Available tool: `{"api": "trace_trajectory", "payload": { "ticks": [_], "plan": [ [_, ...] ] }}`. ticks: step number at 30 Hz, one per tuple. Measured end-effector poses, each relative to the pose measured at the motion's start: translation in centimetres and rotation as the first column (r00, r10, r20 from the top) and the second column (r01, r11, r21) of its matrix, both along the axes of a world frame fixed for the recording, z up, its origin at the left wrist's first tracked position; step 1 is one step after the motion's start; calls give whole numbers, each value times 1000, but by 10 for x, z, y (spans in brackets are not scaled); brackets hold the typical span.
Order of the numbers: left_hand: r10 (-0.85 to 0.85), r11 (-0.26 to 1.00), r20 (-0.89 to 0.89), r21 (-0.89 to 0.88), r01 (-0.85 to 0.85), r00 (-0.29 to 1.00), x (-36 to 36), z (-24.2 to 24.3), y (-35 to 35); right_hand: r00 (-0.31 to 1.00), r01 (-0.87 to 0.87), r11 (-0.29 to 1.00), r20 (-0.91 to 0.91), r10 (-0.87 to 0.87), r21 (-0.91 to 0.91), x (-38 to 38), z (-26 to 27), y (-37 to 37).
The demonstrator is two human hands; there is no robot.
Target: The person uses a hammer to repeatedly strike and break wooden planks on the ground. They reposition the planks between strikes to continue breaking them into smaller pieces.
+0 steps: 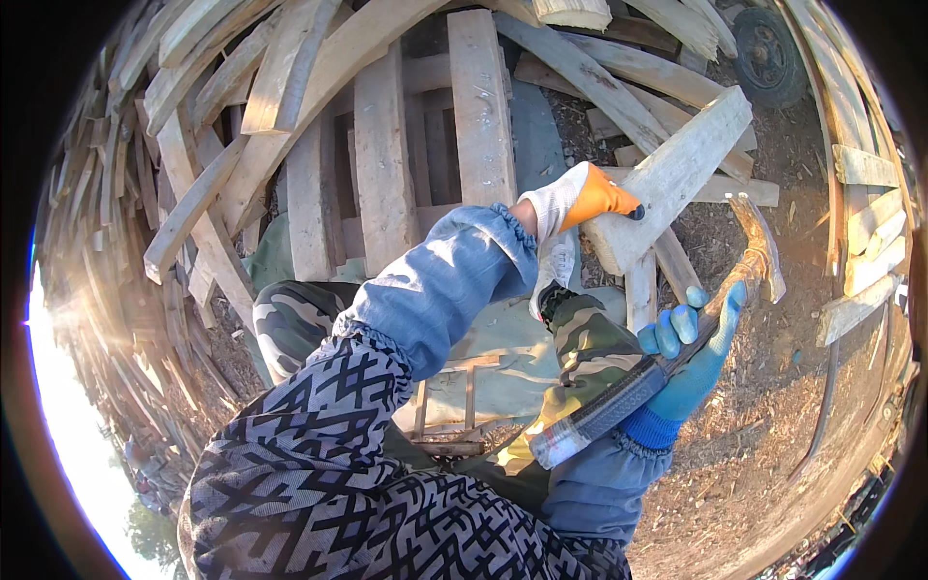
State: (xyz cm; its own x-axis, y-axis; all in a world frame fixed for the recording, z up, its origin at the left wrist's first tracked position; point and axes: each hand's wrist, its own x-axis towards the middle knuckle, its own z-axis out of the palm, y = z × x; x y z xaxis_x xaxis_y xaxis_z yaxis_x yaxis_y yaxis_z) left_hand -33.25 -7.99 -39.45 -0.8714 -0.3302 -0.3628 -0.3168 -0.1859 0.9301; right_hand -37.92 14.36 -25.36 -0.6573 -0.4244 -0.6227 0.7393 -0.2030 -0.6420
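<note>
My left hand (pixel 589 201), in a white glove with an orange coating and a dark fingertip, grips the near left edge of a thick wooden board (pixel 678 170). The board slants up to the right, its cut end towards me; some of my fingers are hidden. In a blue coated glove, my right hand (pixel 685 355) is closed around the handle of a claw hammer (pixel 755 250). Binding wraps the neck below its rusty head, and dark tape with a pale butt end covers the lower handle. The hammer head is right of the board, apart from it.
Several boards (pixel 384 167) lie side by side over crosspieces ahead. Jumbled timber (pixel 196 138) is heaped on the left. A tyred wheel (pixel 770 56) stands at upper right, with short wood pieces (pixel 870 232) below. A green sheet (pixel 500 333) and a wooden frame (pixel 467 399) lie near my legs.
</note>
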Motion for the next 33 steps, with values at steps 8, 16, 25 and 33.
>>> {"api": "trace_trajectory", "payload": {
  "ticks": [8, 16, 25, 33],
  "plan": [
    [87, 934, 383, -351, 58, 920, 210, 134, -35, 990, -108, 990, -102, 99, -90, 2, -8, -9],
    [263, 137, 736, -669, 731, 624, 381, 137, -97, 951, -227, 971, -195, 238, 79, 12, -4, -23],
    [471, 233, 691, -697, 678, 549, 405, 70, -105, 889, -318, 891, -226, 399, 322, 52, -5, -45],
    [341, 498, 655, -734, 461, 674, 317, 73, -131, 842, -390, 754, -126, 524, 529, 80, 8, -99]
  ]
}}
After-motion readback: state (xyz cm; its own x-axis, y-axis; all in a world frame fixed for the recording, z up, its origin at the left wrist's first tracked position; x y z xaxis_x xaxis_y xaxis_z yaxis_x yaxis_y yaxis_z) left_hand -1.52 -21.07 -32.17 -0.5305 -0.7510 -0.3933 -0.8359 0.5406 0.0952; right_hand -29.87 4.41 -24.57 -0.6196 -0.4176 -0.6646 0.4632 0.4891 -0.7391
